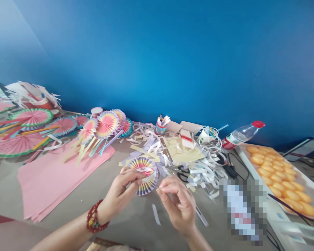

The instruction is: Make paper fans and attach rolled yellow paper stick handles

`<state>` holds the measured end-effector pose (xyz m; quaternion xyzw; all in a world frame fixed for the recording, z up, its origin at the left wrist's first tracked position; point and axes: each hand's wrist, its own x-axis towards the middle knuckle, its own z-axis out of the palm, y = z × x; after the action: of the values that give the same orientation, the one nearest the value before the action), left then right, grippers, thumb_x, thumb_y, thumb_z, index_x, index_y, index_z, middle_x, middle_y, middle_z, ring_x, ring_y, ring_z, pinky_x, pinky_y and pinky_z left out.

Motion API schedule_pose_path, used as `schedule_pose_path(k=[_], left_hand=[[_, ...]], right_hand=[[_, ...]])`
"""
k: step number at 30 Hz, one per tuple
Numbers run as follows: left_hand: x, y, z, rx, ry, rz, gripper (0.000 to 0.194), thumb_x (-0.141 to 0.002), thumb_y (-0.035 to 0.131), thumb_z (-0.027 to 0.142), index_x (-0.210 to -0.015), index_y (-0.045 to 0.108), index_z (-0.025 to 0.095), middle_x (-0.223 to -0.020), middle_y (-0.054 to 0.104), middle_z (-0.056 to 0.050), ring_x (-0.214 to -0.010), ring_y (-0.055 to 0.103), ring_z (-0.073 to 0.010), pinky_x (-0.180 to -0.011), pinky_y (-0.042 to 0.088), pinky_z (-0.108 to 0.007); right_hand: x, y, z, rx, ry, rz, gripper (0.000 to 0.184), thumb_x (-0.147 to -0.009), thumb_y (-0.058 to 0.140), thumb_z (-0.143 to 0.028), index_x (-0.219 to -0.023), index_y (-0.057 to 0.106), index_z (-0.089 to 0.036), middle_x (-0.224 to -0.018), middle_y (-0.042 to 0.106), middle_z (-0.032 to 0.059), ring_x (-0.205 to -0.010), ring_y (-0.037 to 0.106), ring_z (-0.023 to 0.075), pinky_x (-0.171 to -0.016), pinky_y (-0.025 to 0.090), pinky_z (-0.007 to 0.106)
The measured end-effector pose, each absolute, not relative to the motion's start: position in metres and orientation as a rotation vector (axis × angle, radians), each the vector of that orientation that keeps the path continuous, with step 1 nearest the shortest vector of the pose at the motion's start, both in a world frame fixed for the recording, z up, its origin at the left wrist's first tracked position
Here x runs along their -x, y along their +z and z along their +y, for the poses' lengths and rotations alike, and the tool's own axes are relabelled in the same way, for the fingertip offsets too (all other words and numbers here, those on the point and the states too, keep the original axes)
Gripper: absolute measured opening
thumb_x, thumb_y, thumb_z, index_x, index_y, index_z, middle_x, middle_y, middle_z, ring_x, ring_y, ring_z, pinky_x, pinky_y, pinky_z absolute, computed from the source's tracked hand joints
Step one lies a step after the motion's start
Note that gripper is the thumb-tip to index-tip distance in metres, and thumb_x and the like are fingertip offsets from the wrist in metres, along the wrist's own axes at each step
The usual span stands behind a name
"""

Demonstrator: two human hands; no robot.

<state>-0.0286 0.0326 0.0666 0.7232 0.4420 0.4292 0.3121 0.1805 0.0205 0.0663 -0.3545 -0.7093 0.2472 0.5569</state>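
My left hand (124, 190), with a red beaded bracelet at the wrist, is closed in a pinch on a narrow white strip (148, 179) that curves away from the fingertips. Just behind the strip is a round pleated paper fan (143, 164) with a pink centre and yellow and lilac edges. My right hand (178, 202) is also pinched, just right of the fan; what sits between its fingertips is too small to make out. A short white strip (156, 214) lies on the table between my hands. Beside my right hand lies a slim white cutter-like tool (201, 216).
Pink paper sheets (60, 181) are stacked at left, below finished paper fans (107, 123). White paper scraps (206, 174) heap around black-handled scissors (182, 172). A decorated pen cup (161, 129), a bottle (242, 135) and a tray of orange oval items (279, 174) stand farther back and right.
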Motion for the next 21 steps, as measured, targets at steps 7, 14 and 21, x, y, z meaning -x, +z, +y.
schedule_pose_path(k=[7,14,21], left_hand=[[0.028,0.062,0.026,-1.622,1.091,1.180,0.028,-0.097,0.050,0.033,-0.086,0.071,0.018,-0.071,0.065,-0.003,-0.068,0.055,-0.0164,-0.063,0.042,-0.027],[0.048,0.051,0.036,-1.445,1.203,1.323,0.032,-0.096,0.051,0.043,-0.088,0.068,0.017,-0.067,0.059,-0.001,-0.062,0.049,-0.0142,-0.061,0.040,-0.025],[0.098,0.020,0.042,-2.077,0.890,1.632,0.023,-0.097,0.050,0.034,-0.102,0.069,0.021,-0.078,0.069,-0.002,-0.076,0.062,-0.0194,-0.080,0.044,-0.033]], right_hand=[[-0.173,0.057,0.020,0.823,0.639,-1.643,0.021,-0.088,0.059,-0.005,-0.092,0.060,-0.025,-0.085,0.066,0.0022,-0.078,0.065,0.0171,-0.071,0.054,0.032],[-0.194,0.055,0.020,0.820,0.713,-1.452,0.013,-0.090,0.061,-0.010,-0.093,0.062,-0.023,-0.087,0.066,0.0035,-0.082,0.066,0.0175,-0.070,0.056,0.031],[-0.244,0.041,0.034,1.190,0.689,-1.426,0.020,-0.087,0.071,-0.028,-0.106,0.068,-0.022,-0.101,0.069,0.0072,-0.086,0.067,0.0190,-0.074,0.058,0.032]])
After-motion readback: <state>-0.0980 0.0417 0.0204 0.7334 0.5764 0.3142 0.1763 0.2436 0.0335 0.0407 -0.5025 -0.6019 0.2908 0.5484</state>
